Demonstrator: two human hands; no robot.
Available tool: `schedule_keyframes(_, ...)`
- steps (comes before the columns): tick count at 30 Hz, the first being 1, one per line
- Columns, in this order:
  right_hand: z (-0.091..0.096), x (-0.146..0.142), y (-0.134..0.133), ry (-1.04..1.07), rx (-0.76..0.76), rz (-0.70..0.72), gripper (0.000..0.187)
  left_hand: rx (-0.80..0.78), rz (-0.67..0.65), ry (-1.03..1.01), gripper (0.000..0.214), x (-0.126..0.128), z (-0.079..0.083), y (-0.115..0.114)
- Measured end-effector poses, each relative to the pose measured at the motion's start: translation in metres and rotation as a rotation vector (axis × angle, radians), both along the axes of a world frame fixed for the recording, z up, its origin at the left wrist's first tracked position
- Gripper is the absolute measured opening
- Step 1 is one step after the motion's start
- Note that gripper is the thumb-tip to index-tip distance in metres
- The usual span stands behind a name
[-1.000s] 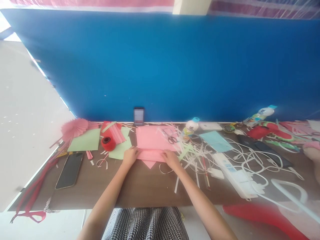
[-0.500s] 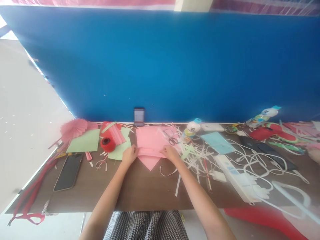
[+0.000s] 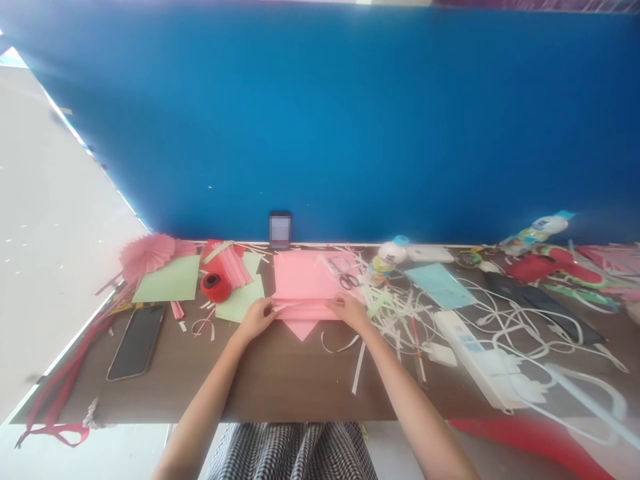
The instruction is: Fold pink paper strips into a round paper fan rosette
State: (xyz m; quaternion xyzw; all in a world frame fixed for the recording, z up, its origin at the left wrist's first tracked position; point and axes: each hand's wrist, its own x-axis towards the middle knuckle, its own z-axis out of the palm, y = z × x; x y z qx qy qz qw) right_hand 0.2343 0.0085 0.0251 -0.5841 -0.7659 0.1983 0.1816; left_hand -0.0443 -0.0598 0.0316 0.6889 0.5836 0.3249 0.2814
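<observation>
Two bare hands work at the centre of the frame, over a brown surface. At far left, a pleated pink fan lies against a pale green sheet; a red ribbon trails toward the lower left, beside a dark phone. Next, a red tape roll sits beside a second green sheet. The left hand has its fingers closed on the left end of a folded pink paper, positioned just below the frame's middle. Flat pink paper extends above it; whether the two are joined cannot be determined. The right hand grips the right end, near dark-handled scissors. Right of centre, a blue-capped bottle stands tilted behind loose paper strips. A light blue sheet follows, then a white power strip among tangled white cables. A second bottle leans at right, beyond red material.
</observation>
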Motion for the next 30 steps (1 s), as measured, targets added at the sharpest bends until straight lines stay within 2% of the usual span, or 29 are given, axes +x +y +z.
schedule_keyframes(3,0.001,0.008,-0.008,0.171,-0.041,0.094,0.024,0.007,-0.107,-0.055,0.02,0.004,0.003,-0.006)
schedule_keyframes(7,0.003,0.009,-0.018,0.283,-0.031,0.094,0.023,0.035,-0.1,-0.03,0.02,0.005,-0.001,-0.008)
schedule_keyframes(10,0.009,0.009,-0.026,0.355,-0.018,0.14,0.021,0.082,-0.168,-0.018,0.019,0.001,-0.002,-0.012)
schedule_keyframes(15,0.02,0.013,-0.045,0.313,-0.08,0.25,0.021,0.078,-0.337,-0.047,0.019,-0.009,0.003,-0.018)
schedule_keyframes(19,0.016,0.01,-0.061,0.21,0.081,0.282,0.017,0.118,-0.327,0.009,0.021,-0.001,0.005,-0.02)
schedule_keyframes(23,0.004,0.003,-0.075,0.133,0.175,0.351,0.015,0.183,-0.368,0.085,0.024,0.01,0.004,-0.023)
schedule_keyframes(26,-0.004,-0.002,-0.079,0.1,0.273,0.372,0.016,0.259,-0.39,0.15,0.02,0.015,0.001,-0.024)
schedule_keyframes(30,-0.01,-0.009,-0.078,0.077,0.406,0.359,0.017,0.39,-0.357,0.236,0.017,0.017,-0.006,-0.022)
